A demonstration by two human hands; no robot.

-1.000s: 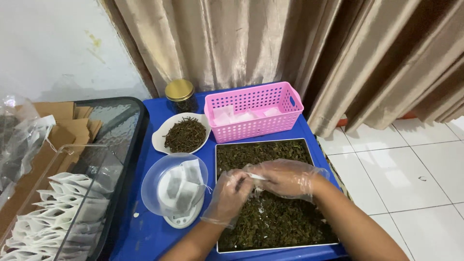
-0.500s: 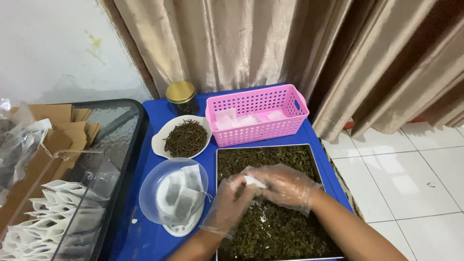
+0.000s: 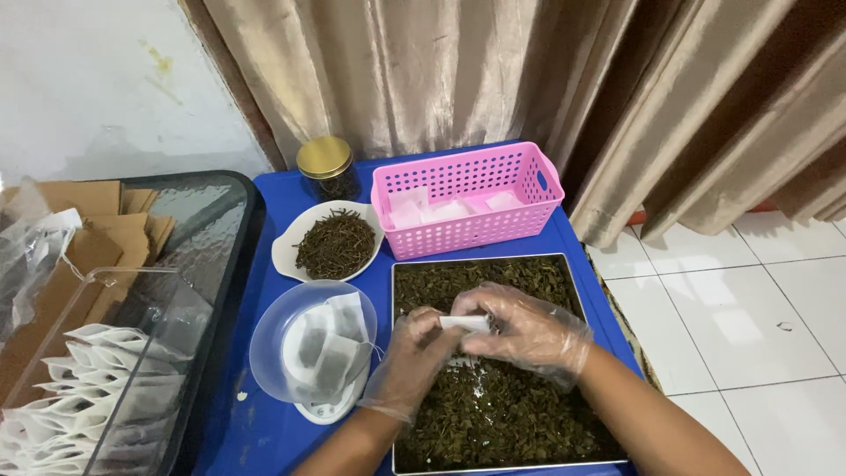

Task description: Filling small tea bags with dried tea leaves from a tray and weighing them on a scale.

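You are filling a small white filter bag (image 3: 465, 323) with dried leaves, both gloved hands meeting over the metal tray (image 3: 582, 291) of loose green-brown leaves. Your left hand (image 3: 412, 360) is pinching the bag's near edge while your right hand (image 3: 529, 330) is gripping its other end (the mouth itself is hidden). By the look of it, the next move is calling for a steady hold on the bag. Left of the tray, filled bags are lying in a clear bowl (image 3: 269, 339) on the blue surface (image 3: 273, 198); farther back are sitting a white dish (image 3: 286, 242) of dark twigs, a pink basket (image 3: 467, 198) and a gold-lidded jar (image 3: 326, 167).
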